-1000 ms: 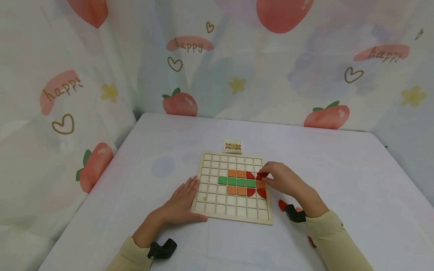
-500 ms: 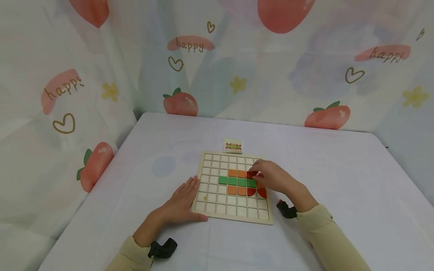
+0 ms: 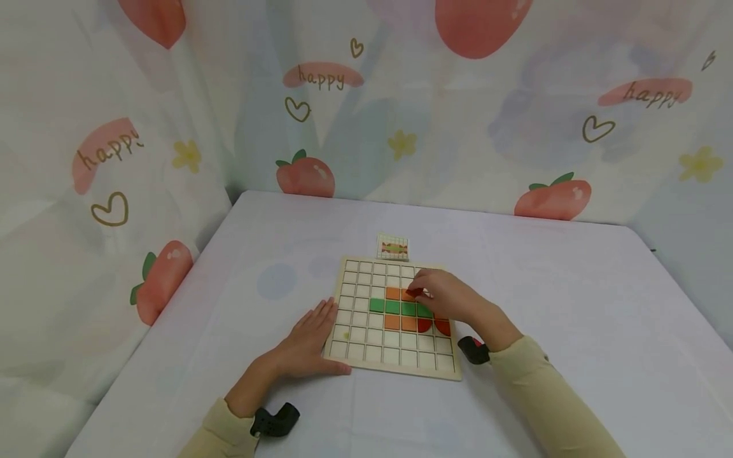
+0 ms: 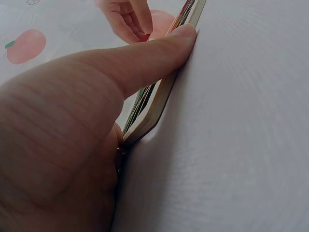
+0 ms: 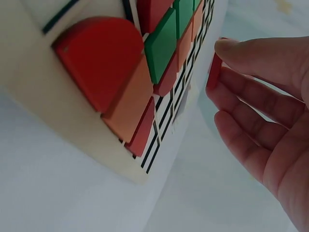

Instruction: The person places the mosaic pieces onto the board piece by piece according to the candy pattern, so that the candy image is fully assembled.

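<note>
A table [image 3: 572, 305] under a pale lilac cloth filled the corner, with a curtain [image 3: 143, 127] printed with strawberries and the word "happy" hanging behind its far and left edges. Near the table's middle lay a wooden grid board [image 3: 366, 343]. On the board's right half a green row of tiles [image 3: 399, 308] ran across, with orange tiles [image 3: 399, 323] on both sides of it and red curved pieces [image 3: 442, 327] toward the board's right edge.

The left hand [image 3: 306, 340] rested flat on the table against the board's left edge, fingers straight and together, holding nothing; in the left wrist view its thumb [image 4: 145, 60] pressed along the board's rim. The right hand [image 3: 443, 296] hovered over the board's upper right part, just beyond the green row, with its thumb and fingertips closed on a small red piece [image 5: 214, 72]. In the head view that piece [image 3: 413, 293] showed only as a sliver at the fingertips, over the far orange tiles; whether it touched the board I could not tell.

Just past the board's far edge lay a small pattern card [image 3: 392, 247]. A black wrist mount [image 3: 275, 421] sat at the left cuff, another at the right cuff.
</note>
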A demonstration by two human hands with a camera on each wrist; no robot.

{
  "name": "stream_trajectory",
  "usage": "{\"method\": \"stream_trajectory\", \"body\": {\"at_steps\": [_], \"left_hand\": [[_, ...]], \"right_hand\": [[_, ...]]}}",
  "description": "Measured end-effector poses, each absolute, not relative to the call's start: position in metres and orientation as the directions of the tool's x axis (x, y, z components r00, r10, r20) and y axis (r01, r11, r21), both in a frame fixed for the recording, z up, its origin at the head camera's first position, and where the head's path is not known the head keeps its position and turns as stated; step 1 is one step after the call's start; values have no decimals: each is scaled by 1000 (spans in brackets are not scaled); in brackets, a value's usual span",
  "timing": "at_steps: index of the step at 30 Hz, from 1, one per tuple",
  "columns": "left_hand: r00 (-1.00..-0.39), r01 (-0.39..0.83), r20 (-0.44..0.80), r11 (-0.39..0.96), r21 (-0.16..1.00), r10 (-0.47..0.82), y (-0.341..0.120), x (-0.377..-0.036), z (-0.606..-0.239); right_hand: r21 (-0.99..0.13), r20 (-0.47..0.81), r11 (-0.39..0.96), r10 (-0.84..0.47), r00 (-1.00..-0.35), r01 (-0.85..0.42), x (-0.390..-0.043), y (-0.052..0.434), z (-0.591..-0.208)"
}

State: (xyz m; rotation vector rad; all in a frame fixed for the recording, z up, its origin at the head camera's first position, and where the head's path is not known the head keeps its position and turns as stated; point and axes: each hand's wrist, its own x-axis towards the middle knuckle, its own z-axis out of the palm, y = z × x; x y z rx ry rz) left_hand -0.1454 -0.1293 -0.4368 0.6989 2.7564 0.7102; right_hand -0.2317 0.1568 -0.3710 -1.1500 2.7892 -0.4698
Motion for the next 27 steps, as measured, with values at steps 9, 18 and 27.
{"method": "stream_trajectory", "body": {"at_steps": [9, 18, 27], "left_hand": [[-863, 395, -89, 773, 496, 498, -129, -145, -438], [-865, 395, -88, 778, 489, 495, -129, -146, -439], [-867, 391, -85, 774, 498, 492, -129, -146, -438]], "right_hand": [[-316, 41, 629, -739, -673, -710, -235, 147, -375], [-288, 51, 576, -789, -613, -765, -238, 137, -375], [-279, 60, 540, -816, -575, -794, -243, 125, -379]]}}
